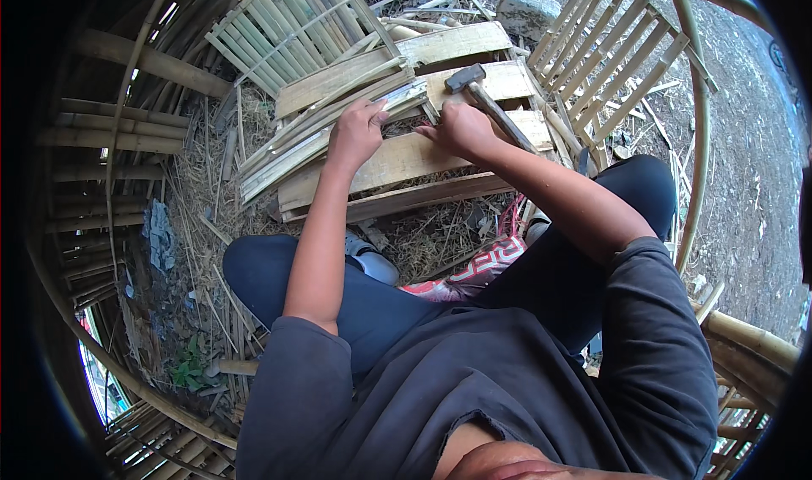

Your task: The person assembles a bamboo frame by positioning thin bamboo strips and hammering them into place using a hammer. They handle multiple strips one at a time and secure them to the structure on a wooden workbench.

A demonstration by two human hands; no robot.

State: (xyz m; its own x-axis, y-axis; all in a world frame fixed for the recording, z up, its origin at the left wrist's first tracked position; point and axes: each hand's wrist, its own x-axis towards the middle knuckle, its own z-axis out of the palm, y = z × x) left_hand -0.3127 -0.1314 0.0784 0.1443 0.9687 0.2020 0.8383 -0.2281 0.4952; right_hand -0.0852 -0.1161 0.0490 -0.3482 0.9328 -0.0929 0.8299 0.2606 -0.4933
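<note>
A low bench of pale wooden boards (pixel 385 167) stands before me, with a loose bundle of split bamboo strips (pixel 292 156) lying slantwise across its left part. My left hand (pixel 355 133) is closed over the strips near their right end, thumb and fingers pinched together on them. Just to the right, above the boards, my right hand (pixel 465 131) is closed, its fingertips pointing toward the left hand. Whatever it pinches is hidden or too small to name. A hammer (pixel 501 116) with a dark metal head and wooden handle rests on the boards beside the right hand, its head pointing away from me.
Slatted bamboo panels stand at the far left (pixel 283 27) and far right (pixel 605 53) of the bench. A grey stone block (pixel 529 8) lies behind it. Between my legs is a red and white printed sack (pixel 474 273). Bamboo poles (pixel 118 137) line the left side; straw and scraps cover the ground.
</note>
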